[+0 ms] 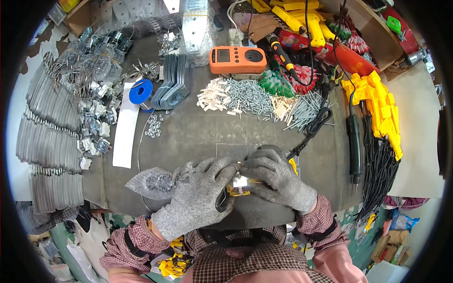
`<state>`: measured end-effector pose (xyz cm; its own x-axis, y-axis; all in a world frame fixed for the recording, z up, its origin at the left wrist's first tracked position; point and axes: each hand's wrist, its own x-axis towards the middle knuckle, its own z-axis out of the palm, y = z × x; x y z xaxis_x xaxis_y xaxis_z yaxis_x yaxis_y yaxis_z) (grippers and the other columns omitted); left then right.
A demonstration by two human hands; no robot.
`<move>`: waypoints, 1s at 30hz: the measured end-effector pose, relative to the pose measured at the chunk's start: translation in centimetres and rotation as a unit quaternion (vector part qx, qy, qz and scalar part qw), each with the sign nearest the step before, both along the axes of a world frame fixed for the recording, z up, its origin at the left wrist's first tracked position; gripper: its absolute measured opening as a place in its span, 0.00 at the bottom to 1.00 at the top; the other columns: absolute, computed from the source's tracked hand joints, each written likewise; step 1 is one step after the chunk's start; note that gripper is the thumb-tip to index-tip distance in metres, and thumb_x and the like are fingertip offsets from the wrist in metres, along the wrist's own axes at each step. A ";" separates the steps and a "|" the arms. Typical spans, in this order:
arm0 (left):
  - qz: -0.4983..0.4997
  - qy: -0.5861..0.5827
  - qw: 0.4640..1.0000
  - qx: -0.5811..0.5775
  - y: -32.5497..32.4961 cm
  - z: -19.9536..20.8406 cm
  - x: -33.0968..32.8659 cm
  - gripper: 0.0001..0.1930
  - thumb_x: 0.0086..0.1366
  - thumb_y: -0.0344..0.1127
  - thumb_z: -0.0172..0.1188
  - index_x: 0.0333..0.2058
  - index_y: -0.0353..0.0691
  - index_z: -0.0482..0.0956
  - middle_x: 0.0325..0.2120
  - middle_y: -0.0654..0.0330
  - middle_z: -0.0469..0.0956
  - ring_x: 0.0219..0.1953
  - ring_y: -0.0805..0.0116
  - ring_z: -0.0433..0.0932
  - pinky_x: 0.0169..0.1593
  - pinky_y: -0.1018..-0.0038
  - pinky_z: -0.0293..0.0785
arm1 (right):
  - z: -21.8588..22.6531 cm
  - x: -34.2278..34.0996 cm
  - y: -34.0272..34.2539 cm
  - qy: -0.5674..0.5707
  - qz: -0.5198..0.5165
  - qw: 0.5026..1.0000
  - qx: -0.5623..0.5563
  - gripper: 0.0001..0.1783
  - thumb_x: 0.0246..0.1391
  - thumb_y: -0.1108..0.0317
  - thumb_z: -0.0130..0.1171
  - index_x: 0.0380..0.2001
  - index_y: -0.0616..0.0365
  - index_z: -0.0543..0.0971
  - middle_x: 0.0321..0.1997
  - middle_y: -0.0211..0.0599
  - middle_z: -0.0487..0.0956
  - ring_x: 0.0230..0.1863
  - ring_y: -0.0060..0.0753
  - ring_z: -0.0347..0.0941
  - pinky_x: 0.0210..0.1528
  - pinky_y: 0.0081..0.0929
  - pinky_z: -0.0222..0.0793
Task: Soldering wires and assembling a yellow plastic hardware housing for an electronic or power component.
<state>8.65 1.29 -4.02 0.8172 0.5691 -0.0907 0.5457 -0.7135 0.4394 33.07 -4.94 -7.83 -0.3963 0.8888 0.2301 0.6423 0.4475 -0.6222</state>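
Both my hands wear grey knit gloves and meet close to the table's near edge. Between them is a small assembly, a shiny metal piece (239, 180) with a yellow plastic part (238, 191) beneath it. My left hand (198, 200) is closed around its left side; a black curved piece (222, 200) shows by the thumb. With bent fingers, my right hand (278, 177) grips the other side, where thin yellowish wires (255, 180) run. The fingertips partly hide the assembly. A clear plastic bag (137, 183) with coiled parts inside lies against my left hand.
Piles of screws (250, 96) and pale pegs (213, 94) lie ahead, below an orange meter (237, 60). Stacked metal plates (49, 137) line the left. A blue spool (140, 91) stands by bent brackets (172, 80). At right are a dark electric screwdriver (354, 146) and yellow housings (377, 106).
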 end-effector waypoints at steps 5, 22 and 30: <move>-0.011 -0.030 0.999 -0.007 0.4 0.2 -0.2 0.36 0.54 0.48 0.67 0.60 0.40 0.72 0.59 0.50 0.70 0.64 0.52 0.67 0.66 0.48 0.58 | 1.0 -0.5 0.3 -0.021 0.011 1.000 0.015 0.28 0.46 0.61 0.69 0.54 0.54 0.79 0.55 0.36 0.77 0.62 0.47 0.68 0.68 0.53 0.59; -0.014 -0.066 0.998 -0.014 2.5 -1.1 1.1 0.35 0.57 0.48 0.70 0.56 0.32 0.69 0.49 0.39 0.74 0.55 0.39 0.74 0.58 0.53 0.71 | 6.1 -2.6 2.9 -0.172 0.002 0.972 -0.158 0.26 0.51 0.60 0.71 0.45 0.68 0.72 0.41 0.57 0.80 0.46 0.60 0.80 0.45 0.47 0.77; -0.019 -0.011 0.994 -0.109 2.8 1.2 2.0 0.28 0.55 0.35 0.67 0.53 0.33 0.67 0.41 0.42 0.73 0.47 0.40 0.75 0.50 0.52 0.73 | 5.9 -3.6 4.2 -0.206 -0.035 0.944 -0.257 0.26 0.50 0.65 0.67 0.49 0.66 0.72 0.39 0.53 0.81 0.40 0.59 0.81 0.40 0.45 0.80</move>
<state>10.60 4.13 -2.86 0.8408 0.5068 -0.1904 0.5087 -0.6195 0.5979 29.45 -0.75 -1.96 -0.2937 0.8687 -0.3989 0.8938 0.1016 -0.4368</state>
